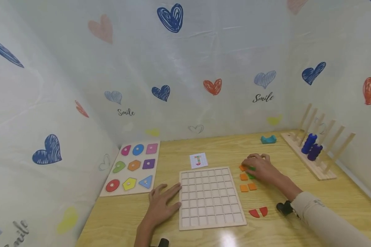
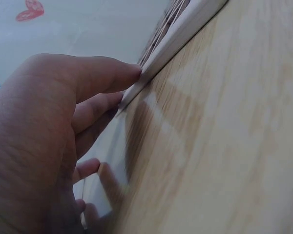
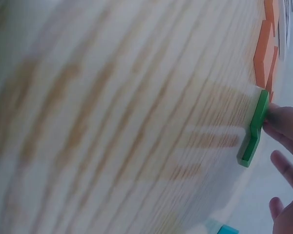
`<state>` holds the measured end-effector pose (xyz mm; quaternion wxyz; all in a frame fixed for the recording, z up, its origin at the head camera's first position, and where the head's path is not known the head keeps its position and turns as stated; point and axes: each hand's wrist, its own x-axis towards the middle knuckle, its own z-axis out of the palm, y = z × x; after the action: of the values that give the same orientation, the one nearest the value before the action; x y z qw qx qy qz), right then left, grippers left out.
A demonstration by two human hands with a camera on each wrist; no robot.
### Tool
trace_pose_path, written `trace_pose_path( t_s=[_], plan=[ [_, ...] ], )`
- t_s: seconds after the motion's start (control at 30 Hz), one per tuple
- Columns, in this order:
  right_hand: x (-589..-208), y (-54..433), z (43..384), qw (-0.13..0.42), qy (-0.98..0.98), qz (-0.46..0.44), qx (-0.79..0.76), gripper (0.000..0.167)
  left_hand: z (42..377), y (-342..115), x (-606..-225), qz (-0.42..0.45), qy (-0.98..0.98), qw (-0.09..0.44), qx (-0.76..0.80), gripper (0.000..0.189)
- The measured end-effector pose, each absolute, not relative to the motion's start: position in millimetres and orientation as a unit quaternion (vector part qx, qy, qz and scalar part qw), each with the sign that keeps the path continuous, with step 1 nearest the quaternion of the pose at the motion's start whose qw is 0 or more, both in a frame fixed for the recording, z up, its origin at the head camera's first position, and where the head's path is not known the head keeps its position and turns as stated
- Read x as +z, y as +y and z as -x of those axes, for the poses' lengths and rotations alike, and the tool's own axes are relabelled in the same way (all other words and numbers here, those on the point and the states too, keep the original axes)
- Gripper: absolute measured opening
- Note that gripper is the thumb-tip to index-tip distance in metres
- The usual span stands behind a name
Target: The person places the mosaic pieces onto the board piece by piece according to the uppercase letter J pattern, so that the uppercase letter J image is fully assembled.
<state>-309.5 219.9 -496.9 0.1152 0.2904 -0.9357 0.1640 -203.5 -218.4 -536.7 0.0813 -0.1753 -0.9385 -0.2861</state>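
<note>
My left hand (image 1: 161, 204) rests on the table, its fingertips and thumb touching the left edge of a wooden grid board (image 1: 211, 199). The left wrist view shows these fingers (image 2: 112, 73) against the board's side (image 2: 180, 39). My right hand (image 1: 261, 168) reaches over a group of small square tiles, orange tiles (image 1: 244, 177) and green tiles (image 1: 251, 176), right of the board. In the right wrist view a fingertip (image 3: 278, 117) touches the green tiles (image 3: 256, 129), while the other fingers are spread apart. Two red quarter-round tiles (image 1: 258, 212) lie nearer the front.
A pattern card (image 1: 199, 160) lies behind the board. On the left is a knobbed shape puzzle (image 1: 133, 168). At the right stands a wooden peg rack (image 1: 315, 157) with blue and purple pieces; a teal piece (image 1: 268, 139) lies near the back wall.
</note>
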Motion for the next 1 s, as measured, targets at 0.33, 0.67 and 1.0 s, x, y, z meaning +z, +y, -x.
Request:
trace_pose_path(
  t_s=[0.33, 0.67, 1.0],
  plan=[
    [-502, 225, 313, 0.169, -0.919, -0.321, 0.155, 0.016, 203, -216, -537, 0.184, -0.937, 0.081, -0.286, 0.059],
    [-493, 220, 308, 0.181, -0.921, -0.317, 0.139, 0.015, 204, -218, -536, 0.19, -0.936, 0.079, -0.285, 0.059],
    [-481, 205, 302, 0.189, -0.908, -0.339, 0.155, 0.017, 203, -218, -534, 0.187, -0.936, 0.078, -0.287, 0.058]
  ],
)
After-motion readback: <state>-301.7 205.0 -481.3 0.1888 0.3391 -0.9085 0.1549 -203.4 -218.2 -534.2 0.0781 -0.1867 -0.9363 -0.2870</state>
